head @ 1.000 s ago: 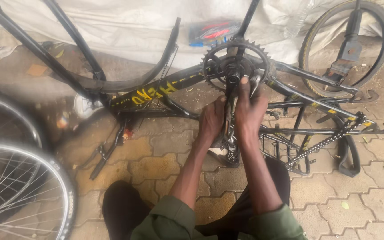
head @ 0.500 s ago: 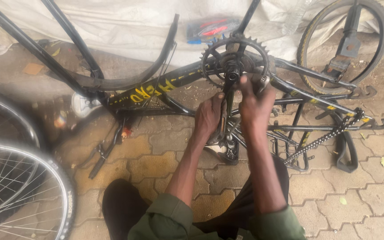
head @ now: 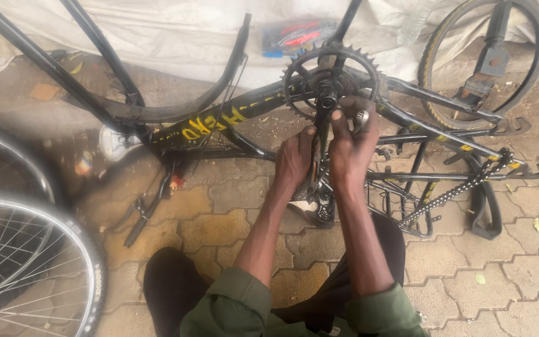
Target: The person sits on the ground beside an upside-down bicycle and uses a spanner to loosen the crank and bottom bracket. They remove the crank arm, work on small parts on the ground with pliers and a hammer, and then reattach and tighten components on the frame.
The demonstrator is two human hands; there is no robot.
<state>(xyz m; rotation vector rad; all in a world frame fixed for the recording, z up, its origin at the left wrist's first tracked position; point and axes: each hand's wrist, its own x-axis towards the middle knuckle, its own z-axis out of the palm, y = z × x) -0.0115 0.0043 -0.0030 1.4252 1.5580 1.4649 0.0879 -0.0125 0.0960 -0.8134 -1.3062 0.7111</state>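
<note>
A black bicycle frame (head: 219, 122) with yellow lettering lies on its side on the paving. Its toothed chainring (head: 330, 78) faces me, and the crank arm (head: 319, 146) hangs down from its hub. My left hand (head: 294, 161) is wrapped around the lower part of the crank arm. My right hand (head: 352, 143) grips the crank arm from the other side, with a small silvery part (head: 362, 117) by its fingers. A loose chain (head: 453, 190) droops to the right of my hands.
A spoked wheel (head: 26, 262) lies at the lower left. A tyre with a bracket (head: 488, 56) leans at the upper right. A rear carrier rack (head: 407, 206) sits beside my right forearm. White sheeting (head: 176, 37) and a packet of tools (head: 297, 34) lie behind.
Both hands have shifted slightly up along the crank arm. The right hand's fingers moved from above the hub to beside the arm. The frame stays put.
</note>
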